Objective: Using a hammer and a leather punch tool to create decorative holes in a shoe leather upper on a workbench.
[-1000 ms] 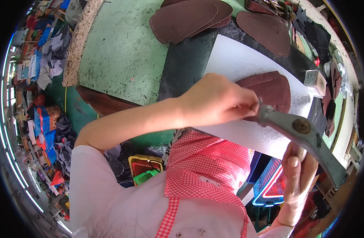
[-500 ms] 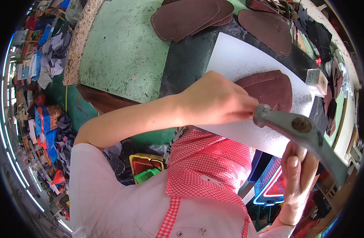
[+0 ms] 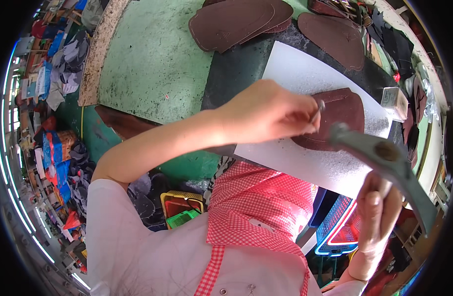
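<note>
My left hand (image 3: 275, 111) is closed in a pinch on a short metal punch (image 3: 320, 105), whose shiny end shows above my fingers. It is over the left side of a brown leather piece (image 3: 342, 116). That piece lies on a white board (image 3: 290, 64), partly hidden by my hand and the hammer. In my right hand (image 3: 377, 209), wrapped round the handle, is a hammer with a grey metal head (image 3: 394, 160). The hammer head is raised in front of the leather piece, its blunt end toward my left hand.
More brown leather pieces (image 3: 236, 22) are stacked at the far side, and another (image 3: 332, 39) lies near them. A small clear box (image 3: 394, 103) stands at the board's right edge. The table top is green (image 3: 152, 64). Below hang or stand blue (image 3: 335, 227) and yellow (image 3: 168, 201) baskets.
My left hand has shifted slightly up and left, and the punch's metal end now shows. The hammer has moved a little right and its head tilts more, uncovering more leather.
</note>
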`<state>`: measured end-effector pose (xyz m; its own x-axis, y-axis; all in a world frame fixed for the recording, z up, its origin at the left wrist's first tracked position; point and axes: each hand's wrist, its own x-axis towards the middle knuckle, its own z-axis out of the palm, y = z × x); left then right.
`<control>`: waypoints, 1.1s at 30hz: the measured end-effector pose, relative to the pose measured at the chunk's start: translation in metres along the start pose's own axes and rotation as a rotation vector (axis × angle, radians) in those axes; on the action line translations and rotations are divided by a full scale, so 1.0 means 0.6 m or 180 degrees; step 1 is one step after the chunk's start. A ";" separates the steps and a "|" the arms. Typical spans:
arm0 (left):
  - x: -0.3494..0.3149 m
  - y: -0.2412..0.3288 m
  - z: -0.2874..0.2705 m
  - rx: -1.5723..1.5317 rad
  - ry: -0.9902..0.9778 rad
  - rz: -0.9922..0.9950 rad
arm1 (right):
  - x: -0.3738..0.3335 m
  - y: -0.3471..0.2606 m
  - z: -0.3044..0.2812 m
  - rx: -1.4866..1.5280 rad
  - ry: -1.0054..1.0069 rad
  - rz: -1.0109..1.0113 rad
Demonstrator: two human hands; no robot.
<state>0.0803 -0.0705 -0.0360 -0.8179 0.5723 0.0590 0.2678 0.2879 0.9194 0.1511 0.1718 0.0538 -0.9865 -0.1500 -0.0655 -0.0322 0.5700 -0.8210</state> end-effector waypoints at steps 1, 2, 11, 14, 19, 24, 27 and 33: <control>0.000 -0.012 0.002 -0.0355 0.0022 0.0020 | 0.005 0.003 -0.012 0.0248 -0.0134 0.0026; 0.001 -0.011 0.000 -0.0366 0.0020 0.0033 | 0.003 -0.010 -0.019 0.0570 -0.0002 0.0073; -0.012 -0.002 0.004 0.1013 0.0107 0.1005 | -0.001 -0.003 -0.014 -0.0191 -0.0474 0.0046; 0.006 -0.004 0.001 -0.1338 0.0140 -0.0448 | -0.007 0.005 -0.008 0.0396 -0.0294 0.0121; -0.003 0.006 0.009 -0.1217 -0.0088 -0.0610 | -0.019 0.018 -0.032 0.0452 -0.0527 0.0330; -0.001 0.014 0.019 -0.1040 -0.0154 -0.0321 | -0.027 0.030 -0.043 0.0459 -0.0586 0.0396; -0.002 0.013 0.024 -0.0960 -0.0160 -0.0236 | -0.027 0.032 -0.045 0.0306 -0.0615 0.0403; -0.004 0.009 0.031 -0.0648 -0.0123 -0.0152 | -0.031 0.027 -0.048 0.0485 -0.0547 0.0552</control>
<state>0.0932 -0.0563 -0.0384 -0.8061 0.5918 0.0021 0.1176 0.1568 0.9806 0.1645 0.2074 0.0582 -0.9331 -0.2031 -0.2969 0.1719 0.4731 -0.8641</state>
